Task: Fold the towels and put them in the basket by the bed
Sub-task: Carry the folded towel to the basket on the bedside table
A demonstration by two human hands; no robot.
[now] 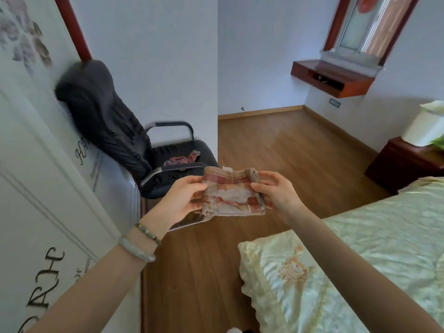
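Home bedroom, bed (384, 236), pillow (283, 267), nightstand (403, 167), wooden floor (276, 145)

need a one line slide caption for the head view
Both hands, left and right, hold a folded plaid towel in the air between an office chair and the bed.

Both forearms are bare, sleeveless; the left wrist wears a pale jade bangle (136, 249) and a beaded bracelet (147, 233).
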